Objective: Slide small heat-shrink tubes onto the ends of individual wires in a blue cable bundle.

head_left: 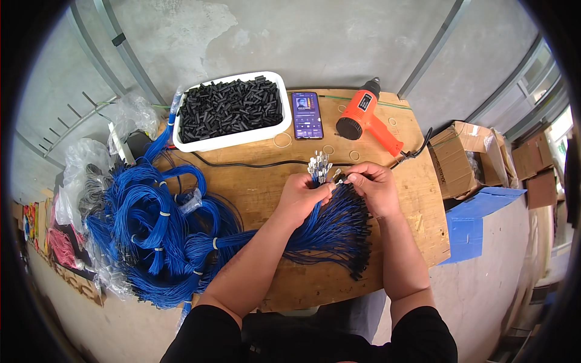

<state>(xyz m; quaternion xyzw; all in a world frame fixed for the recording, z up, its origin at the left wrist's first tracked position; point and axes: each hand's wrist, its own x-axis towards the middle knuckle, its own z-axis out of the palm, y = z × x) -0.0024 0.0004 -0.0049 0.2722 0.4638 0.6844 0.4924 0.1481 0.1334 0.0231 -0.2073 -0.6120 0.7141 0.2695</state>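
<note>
My left hand (301, 198) is closed around a bunch of blue wires, whose metal terminals (318, 164) stick up above the fist. Close beside it, my right hand (374, 186) pinches at a small black sleeve (341, 178) by a wire terminal; the fingertips partly hide it. Below both hands, the blue wires (321, 236) fan out across the wooden table (290, 289). Many of their ends at the right carry black sleeves (358, 248). To the left lie bundled coils of blue wire (145, 209), tied with pale bands.
A white tub (232, 143) full of short black sleeves stands at the back, beside a phone (307, 116) with its screen lit. An orange heat gun (366, 118) lies back right, near loose rubber bands (282, 140). A black cord (260, 165) crosses the table. Cardboard boxes (454, 158) stand right.
</note>
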